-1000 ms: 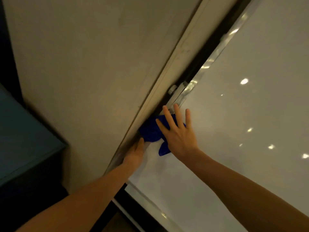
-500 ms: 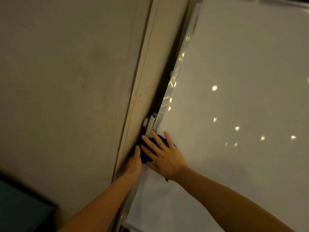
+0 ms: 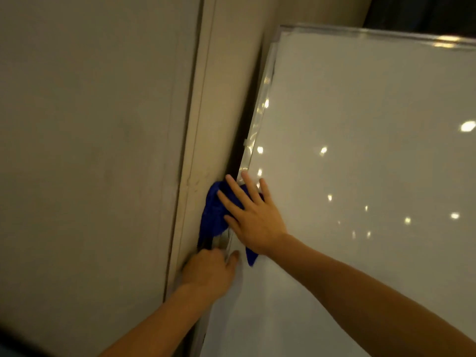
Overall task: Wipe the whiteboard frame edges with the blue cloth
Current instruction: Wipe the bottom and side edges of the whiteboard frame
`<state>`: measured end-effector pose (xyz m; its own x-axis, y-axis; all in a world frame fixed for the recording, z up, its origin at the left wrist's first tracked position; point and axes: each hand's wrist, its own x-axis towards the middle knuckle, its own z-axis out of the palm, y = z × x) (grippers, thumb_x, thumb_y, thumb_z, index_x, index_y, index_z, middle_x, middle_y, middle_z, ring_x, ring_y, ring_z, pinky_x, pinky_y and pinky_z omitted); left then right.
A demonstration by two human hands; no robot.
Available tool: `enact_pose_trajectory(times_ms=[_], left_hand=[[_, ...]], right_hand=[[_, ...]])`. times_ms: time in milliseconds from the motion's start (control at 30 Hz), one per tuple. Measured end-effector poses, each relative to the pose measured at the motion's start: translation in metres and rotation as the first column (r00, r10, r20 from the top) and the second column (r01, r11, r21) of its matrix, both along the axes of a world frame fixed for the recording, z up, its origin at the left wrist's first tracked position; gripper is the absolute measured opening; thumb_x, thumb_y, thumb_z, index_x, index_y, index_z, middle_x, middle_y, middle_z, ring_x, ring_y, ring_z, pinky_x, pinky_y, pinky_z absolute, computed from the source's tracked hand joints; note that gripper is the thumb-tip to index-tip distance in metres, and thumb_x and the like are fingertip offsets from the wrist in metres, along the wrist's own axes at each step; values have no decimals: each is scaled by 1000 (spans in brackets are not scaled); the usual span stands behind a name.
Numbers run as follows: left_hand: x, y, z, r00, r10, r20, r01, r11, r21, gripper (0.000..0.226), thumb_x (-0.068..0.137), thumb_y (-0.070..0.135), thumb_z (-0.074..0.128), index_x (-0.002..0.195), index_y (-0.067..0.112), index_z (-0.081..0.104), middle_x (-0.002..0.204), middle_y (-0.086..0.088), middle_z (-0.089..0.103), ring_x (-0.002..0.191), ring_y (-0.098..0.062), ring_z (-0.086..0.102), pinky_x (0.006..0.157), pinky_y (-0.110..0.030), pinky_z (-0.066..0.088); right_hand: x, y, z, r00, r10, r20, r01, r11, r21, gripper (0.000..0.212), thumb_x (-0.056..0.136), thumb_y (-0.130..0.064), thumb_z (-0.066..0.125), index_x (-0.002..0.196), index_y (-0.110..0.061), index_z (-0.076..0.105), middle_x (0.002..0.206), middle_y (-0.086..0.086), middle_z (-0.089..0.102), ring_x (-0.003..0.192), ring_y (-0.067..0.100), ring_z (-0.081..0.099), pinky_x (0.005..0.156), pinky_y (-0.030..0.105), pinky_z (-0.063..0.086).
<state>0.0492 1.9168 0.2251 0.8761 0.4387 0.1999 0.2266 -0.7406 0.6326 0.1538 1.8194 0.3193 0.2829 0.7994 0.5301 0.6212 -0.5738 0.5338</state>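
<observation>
Cloth first: the blue cloth [image 3: 213,215] sat bunched against the left side of the whiteboard [image 3: 360,176] frame [image 3: 260,117], approx. mid-height in view, pinned there under the right hand [image 3: 253,220]. That hand lay flat on it, fingers [image 3: 238,190] straight & spread, pointing up-left, not curled round anything. The fingertips reached past the cloth toward the metal edge. Most of the cloth bulged out left of the hand, over the dark gap [image 3: 238,150] btwn the frame and the pale trim strip [image 3: 203,124] on the wall [image 3: 90,150]. One pointed tail of cloth stuck out below the heel of the palm, onto the board face.

The left hand [image 3: 208,269] was lower on the same edge, just beneath the cloth. It gripped the frame: the thumb lay on the front of the board, the other fingers went round behind the edge & out of sight. The top of that hand was touching or nearly touching the cloth's lower end; couldn't tell which.

The board looked tilted in view, w/ its top rail [image 3: 373,32] running off to the right from the upper-left corner. A small clip [image 3: 246,143] sat on the frame's left side, above the right hand's fingertips. The glossy surface carried scattered light reflections [image 3: 467,126], mostly toward the right.
</observation>
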Motion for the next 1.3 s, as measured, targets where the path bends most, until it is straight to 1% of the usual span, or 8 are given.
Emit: enact_pose_trajectory(times_ms=[133, 367, 500, 667, 867, 1033, 1133, 1300], left_hand=[[9, 2, 44, 961, -10, 278, -87, 938, 336, 35, 94, 50, 43, 85, 17, 54, 86, -2, 58, 67, -12, 48, 53, -28, 42], [58, -15, 103, 871, -83, 484, -100, 935, 340, 74, 91, 50, 44, 150, 17, 15, 146, -3, 26, 128, -19, 29, 102, -27, 34], [84, -18, 105, 908, -7, 420, -145, 933, 329, 84, 90, 59, 32, 154, 15, -2, 161, -5, 5, 145, -23, 16, 119, -34, 19], [108, -32, 108, 916, 59, 396, -172, 951, 255, 98, 85, 72, 30, 144, 17, -27, 162, -5, -15, 150, -19, -2, 120, -31, 3], [125, -38, 126, 908, 28, 419, -106, 981, 164, 98, 79, 78, 23, 130, 26, -43, 150, 5, -40, 148, -15, -17, 116, -30, -5], [139, -37, 129, 895, 42, 444, -191, 936, 295, 100, 85, 69, 24, 149, -7, 12, 157, -30, 11, 143, -42, 27, 113, -50, 30], [152, -40, 129, 914, 122, 388, -213, 956, 202, 102, 76, 79, 4, 148, 9, -15, 162, -18, -2, 148, -32, 16, 116, -41, 24], [180, -46, 139, 951, 150, 269, -175, 982, 72, 109, 76, 82, 26, 125, 15, -45, 157, 2, -33, 149, -21, -9, 119, -38, 8]], right_hand=[[29, 3, 47, 990, -54, 132, 70, 990, -120, 60, 102, -52, 23, 155, -26, 17, 165, 4, 3, 150, 36, -6, 116, 62, 0], [83, 14, 194, 990, -137, 23, 120, 932, 341, 64, 100, -32, 46, 155, -28, 14, 165, 12, -1, 149, 40, -5, 118, 60, 4], [71, 3, 139, 968, 228, 105, -226, 973, -38, 47, 99, -46, 40, 144, -32, 44, 158, 9, 32, 146, 39, 19, 116, 60, 17], [94, -3, 173, 915, 356, 193, -226, 844, -486, 58, 98, -59, 25, 140, -29, 51, 157, 3, 35, 150, 31, 12, 117, 56, 11], [133, -6, 256, 972, -80, 221, 75, 997, 34, 73, 93, -66, 8, 151, -26, 30, 163, 6, 18, 149, 35, 5, 118, 56, 6], [120, -1, 161, 941, 317, 116, -267, 909, -319, 72, 96, -64, 23, 133, -13, 57, 138, 14, 53, 136, 39, 34, 114, 55, 20], [134, -5, 191, 933, 321, 164, -230, 880, -415, 72, 95, -66, 23, 133, -15, 57, 137, 12, 54, 131, 37, 40, 111, 54, 27], [164, 0, 275, 974, -62, 216, 65, 998, -6, 73, 94, -65, 11, 150, -22, 32, 157, 8, 30, 144, 36, 19, 116, 55, 13]])
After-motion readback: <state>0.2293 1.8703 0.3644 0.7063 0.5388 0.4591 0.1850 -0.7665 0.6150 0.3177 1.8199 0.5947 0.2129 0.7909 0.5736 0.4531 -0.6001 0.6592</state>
